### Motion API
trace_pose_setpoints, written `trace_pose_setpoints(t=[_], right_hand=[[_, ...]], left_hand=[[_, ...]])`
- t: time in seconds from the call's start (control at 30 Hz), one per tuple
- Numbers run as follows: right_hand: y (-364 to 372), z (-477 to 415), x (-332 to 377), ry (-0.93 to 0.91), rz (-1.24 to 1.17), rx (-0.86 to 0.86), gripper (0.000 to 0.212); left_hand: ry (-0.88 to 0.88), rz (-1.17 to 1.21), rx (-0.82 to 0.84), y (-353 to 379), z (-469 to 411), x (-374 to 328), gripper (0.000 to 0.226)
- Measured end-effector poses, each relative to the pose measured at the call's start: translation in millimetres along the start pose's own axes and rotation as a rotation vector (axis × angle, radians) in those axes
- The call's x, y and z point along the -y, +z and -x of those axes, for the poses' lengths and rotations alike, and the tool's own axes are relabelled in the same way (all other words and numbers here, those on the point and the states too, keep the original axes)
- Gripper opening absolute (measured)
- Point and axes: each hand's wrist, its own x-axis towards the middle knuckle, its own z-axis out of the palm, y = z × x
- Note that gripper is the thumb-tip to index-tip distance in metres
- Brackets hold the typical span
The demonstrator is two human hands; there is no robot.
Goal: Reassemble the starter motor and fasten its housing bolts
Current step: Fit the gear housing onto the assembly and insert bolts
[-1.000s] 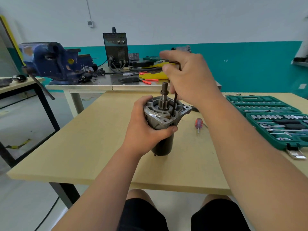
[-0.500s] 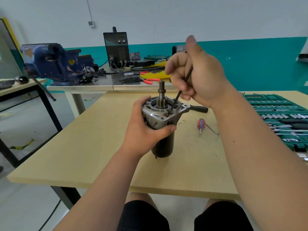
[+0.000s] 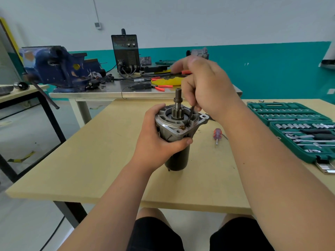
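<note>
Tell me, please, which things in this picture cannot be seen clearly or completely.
Head view only:
- hex key: its upper part is hidden inside the right hand, whose upper fingers are blurred.
- What the key tip sits in: too small and shadowed to tell.
- starter motor: its left side is covered by the left hand.
- socket set: cut off by the right edge.

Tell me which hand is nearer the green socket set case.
Right. The right hand pinches the hex key above the starter motor, on the side facing the socket set case; the left hand grips the motor's opposite side, farther away.
</note>
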Motion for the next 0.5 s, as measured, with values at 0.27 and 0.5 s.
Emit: trace_pose_setpoints(t=[0.27,0.5], right_hand=[[14.0,7.7,4.2,-0.073,-0.481,-0.089,0.024],[9.2,8.6,-4.2,0.070,-1.041,0.133,0.022]], left_hand=[[-0.014,0.012,-0.013,0.6,-0.5,-0.5,0.093],[-0.017,0.024,-0.020,0.4,-2.2,1.3,0.093]])
